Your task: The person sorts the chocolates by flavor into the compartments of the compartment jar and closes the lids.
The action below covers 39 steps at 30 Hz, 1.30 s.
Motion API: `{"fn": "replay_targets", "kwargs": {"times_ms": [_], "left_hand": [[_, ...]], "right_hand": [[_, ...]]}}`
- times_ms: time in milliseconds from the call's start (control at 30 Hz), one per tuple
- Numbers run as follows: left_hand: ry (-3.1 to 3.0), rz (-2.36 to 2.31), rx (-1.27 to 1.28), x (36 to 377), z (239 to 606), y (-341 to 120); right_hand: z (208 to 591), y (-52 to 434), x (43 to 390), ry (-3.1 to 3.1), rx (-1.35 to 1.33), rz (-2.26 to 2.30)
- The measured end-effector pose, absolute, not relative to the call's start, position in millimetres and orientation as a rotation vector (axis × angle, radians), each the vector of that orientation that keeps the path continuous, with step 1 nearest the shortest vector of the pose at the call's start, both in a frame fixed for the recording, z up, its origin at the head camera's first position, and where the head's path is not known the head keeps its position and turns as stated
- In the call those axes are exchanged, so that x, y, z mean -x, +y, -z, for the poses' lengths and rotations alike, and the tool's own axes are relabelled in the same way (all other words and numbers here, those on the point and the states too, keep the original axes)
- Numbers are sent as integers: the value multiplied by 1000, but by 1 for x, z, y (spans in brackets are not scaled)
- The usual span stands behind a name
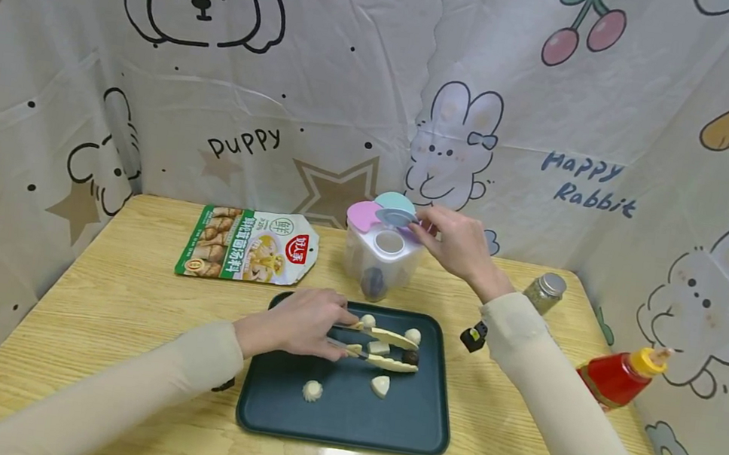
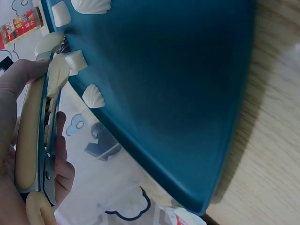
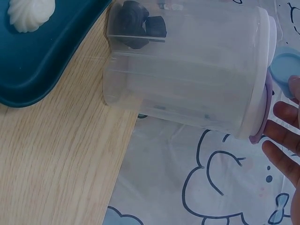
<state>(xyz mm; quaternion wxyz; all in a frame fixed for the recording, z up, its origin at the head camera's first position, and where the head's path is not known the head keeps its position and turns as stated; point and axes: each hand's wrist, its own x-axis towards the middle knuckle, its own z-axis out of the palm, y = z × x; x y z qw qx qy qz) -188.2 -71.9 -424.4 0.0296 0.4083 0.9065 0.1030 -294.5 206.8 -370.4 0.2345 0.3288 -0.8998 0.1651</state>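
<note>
My left hand [image 1: 298, 322] grips a pair of tongs [image 1: 394, 365] with cream-coloured handle and tips, low over the dark teal tray [image 1: 341, 418]. A dark brown ridged piece [image 1: 411, 357] sits between the tips; whether they squeeze it I cannot tell. Several white pieces lie on the tray, among them a ridged one [image 1: 312, 391] and a wedge [image 1: 380, 386]. Behind the tray, my right hand [image 1: 461, 245] pinches the raised blue lid [image 1: 397, 218] of a clear divided container [image 3: 187, 79]. Its round opening [image 1: 390, 242] is uncovered. Dark pieces [image 3: 133, 23] lie at the bottom of one compartment.
A green and white food pouch [image 1: 249, 246] lies at the back left. Right of the container are a spice jar [image 1: 544, 291], a small black object [image 1: 474, 337] and a red sauce bottle [image 1: 615, 376]. Printed curtains surround the wooden table [image 1: 139, 336].
</note>
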Motion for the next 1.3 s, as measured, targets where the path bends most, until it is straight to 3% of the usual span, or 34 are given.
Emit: {"fn": "replay_targets", "kwargs": {"times_ms": [400,733,1033,1300], "left_hand": [[2800,-333,-1282,188,426,-72],[2922,-491,-1220,180,423,-101],[3068,-587,-1103,182,394,-127],[3175,-688,-1171,197,369,-141]], "right_hand": [[371,207,295,-2468,-902,-452],[370,207,295,-2452,-908,-459],[372,207,295,-2445,-904,-455],[372,207,295,-2438,-914,-448]]}}
